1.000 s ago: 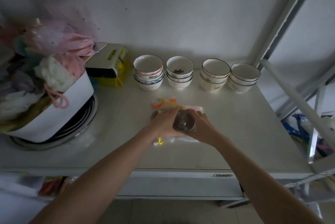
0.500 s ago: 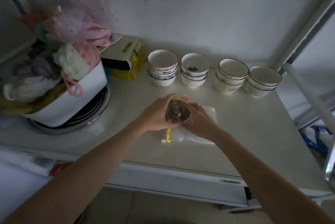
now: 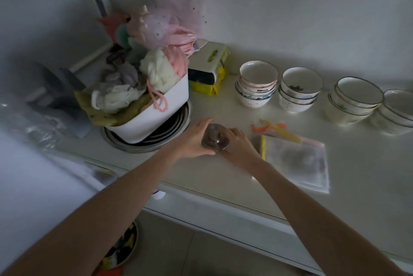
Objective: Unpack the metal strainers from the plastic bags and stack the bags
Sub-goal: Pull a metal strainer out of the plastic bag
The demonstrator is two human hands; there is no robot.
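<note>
A small round metal strainer with a knob on top is held between both hands just above the pale counter. My left hand grips its left rim and my right hand grips its right rim. Clear plastic bags with a yellow edge strip lie flat on the counter to the right of my hands, apart from them. A dark shape shows through the top bag. Orange and yellow strips lie just beyond the bags.
A white tub heaped with cloths sits on a round metal ring at the left. A yellow and white box stands behind it. Several stacks of bowls line the back wall. Crinkled clear plastic lies at far left.
Both hands have carried the strainer to the left, off the plastic bags, which now lie uncovered on the counter. The camera has swung left as well.
</note>
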